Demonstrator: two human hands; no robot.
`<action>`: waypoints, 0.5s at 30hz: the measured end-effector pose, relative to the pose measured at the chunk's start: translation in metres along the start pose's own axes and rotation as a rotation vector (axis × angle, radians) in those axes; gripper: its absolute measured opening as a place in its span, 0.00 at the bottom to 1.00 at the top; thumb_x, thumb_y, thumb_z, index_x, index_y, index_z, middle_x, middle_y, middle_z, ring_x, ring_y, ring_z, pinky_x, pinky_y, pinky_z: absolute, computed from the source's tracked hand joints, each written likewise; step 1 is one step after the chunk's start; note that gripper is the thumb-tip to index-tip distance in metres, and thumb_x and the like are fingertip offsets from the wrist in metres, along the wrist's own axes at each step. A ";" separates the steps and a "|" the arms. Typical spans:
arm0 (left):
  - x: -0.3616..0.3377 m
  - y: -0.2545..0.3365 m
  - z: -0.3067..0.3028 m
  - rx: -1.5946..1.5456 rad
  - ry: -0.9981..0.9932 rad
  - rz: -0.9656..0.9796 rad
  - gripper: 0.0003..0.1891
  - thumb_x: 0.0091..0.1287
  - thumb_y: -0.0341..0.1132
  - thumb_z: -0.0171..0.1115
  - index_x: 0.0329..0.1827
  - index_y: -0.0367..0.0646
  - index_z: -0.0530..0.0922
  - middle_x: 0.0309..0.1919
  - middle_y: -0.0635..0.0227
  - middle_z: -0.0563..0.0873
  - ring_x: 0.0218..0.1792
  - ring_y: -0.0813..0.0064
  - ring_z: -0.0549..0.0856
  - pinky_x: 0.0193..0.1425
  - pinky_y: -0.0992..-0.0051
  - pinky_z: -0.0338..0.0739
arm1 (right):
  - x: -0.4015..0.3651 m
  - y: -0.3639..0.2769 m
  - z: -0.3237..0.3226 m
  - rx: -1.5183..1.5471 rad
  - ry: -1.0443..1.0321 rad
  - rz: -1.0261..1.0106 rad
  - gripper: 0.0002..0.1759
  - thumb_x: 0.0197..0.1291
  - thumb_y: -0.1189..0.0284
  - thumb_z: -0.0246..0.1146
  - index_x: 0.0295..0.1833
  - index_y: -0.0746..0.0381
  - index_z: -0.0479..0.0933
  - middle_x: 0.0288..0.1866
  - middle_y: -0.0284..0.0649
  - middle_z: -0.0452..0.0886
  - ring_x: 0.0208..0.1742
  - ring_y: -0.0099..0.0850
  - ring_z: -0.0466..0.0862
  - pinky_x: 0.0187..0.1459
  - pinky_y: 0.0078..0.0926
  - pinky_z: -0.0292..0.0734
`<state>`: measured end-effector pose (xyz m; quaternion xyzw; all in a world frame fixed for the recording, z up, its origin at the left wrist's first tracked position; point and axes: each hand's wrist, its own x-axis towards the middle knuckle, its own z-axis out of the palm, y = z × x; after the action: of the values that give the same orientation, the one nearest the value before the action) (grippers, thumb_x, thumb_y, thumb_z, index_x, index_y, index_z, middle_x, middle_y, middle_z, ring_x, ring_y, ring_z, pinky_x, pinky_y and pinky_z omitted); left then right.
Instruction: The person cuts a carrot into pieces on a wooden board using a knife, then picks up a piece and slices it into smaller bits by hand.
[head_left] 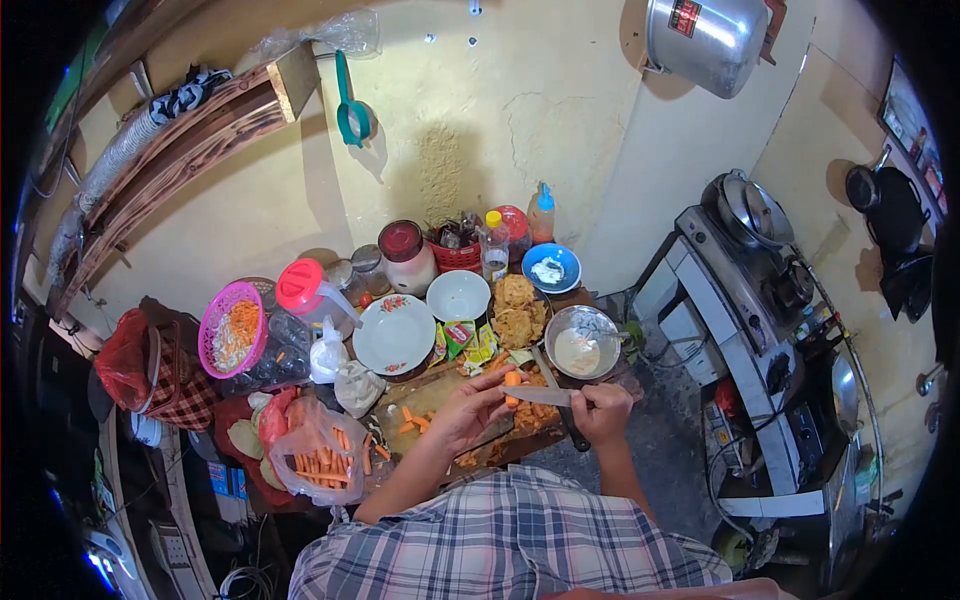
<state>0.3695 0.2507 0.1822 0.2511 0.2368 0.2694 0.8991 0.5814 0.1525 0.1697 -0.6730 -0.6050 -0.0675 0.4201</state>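
My left hand pinches a short piece of carrot above the worktable. My right hand is closed around the handle of a knife, whose blade points left and lies against the carrot. Below my left hand, several cut carrot pieces lie on the wooden surface. A clear plastic bag of carrot sticks sits left of my left forearm. Behind my hands are fried fritters and a metal bowl with pale batter. A second knife's dark handle shows below my right hand.
White plates, a pink basket of shredded vegetables, jars and bottles crowd the table's back and left. A blue bowl holds white powder. A stove stands right; a wooden shelf hangs upper left.
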 end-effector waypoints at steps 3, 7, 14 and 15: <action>-0.002 0.004 0.000 -0.002 0.009 -0.009 0.21 0.66 0.26 0.56 0.63 0.36 0.68 0.53 0.55 0.79 0.51 0.69 0.83 0.49 0.80 0.83 | 0.001 0.001 0.000 0.107 -0.022 -0.007 0.16 0.47 0.67 0.61 0.13 0.62 0.69 0.11 0.43 0.67 0.15 0.40 0.71 0.23 0.36 0.66; -0.001 0.004 0.000 0.011 -0.012 -0.016 0.20 0.66 0.26 0.57 0.62 0.36 0.69 0.52 0.54 0.79 0.51 0.68 0.82 0.50 0.79 0.82 | 0.005 -0.005 -0.002 0.121 -0.015 -0.049 0.16 0.47 0.67 0.60 0.13 0.62 0.69 0.11 0.43 0.66 0.15 0.40 0.71 0.22 0.36 0.65; -0.002 0.000 0.008 -0.088 -0.059 0.044 0.19 0.64 0.26 0.59 0.59 0.35 0.71 0.49 0.55 0.81 0.50 0.66 0.83 0.52 0.73 0.82 | 0.012 -0.013 -0.004 0.188 0.021 -0.138 0.17 0.46 0.68 0.60 0.11 0.62 0.66 0.10 0.42 0.65 0.13 0.40 0.69 0.21 0.37 0.64; -0.002 -0.001 0.009 -0.099 -0.067 0.049 0.19 0.64 0.25 0.59 0.58 0.35 0.71 0.49 0.55 0.81 0.49 0.66 0.83 0.53 0.72 0.81 | 0.013 -0.014 -0.005 0.205 0.023 -0.151 0.17 0.45 0.68 0.60 0.11 0.61 0.65 0.10 0.42 0.65 0.13 0.40 0.69 0.20 0.36 0.63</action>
<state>0.3734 0.2461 0.1891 0.2211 0.1868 0.2941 0.9109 0.5746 0.1582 0.1874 -0.5782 -0.6529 -0.0443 0.4873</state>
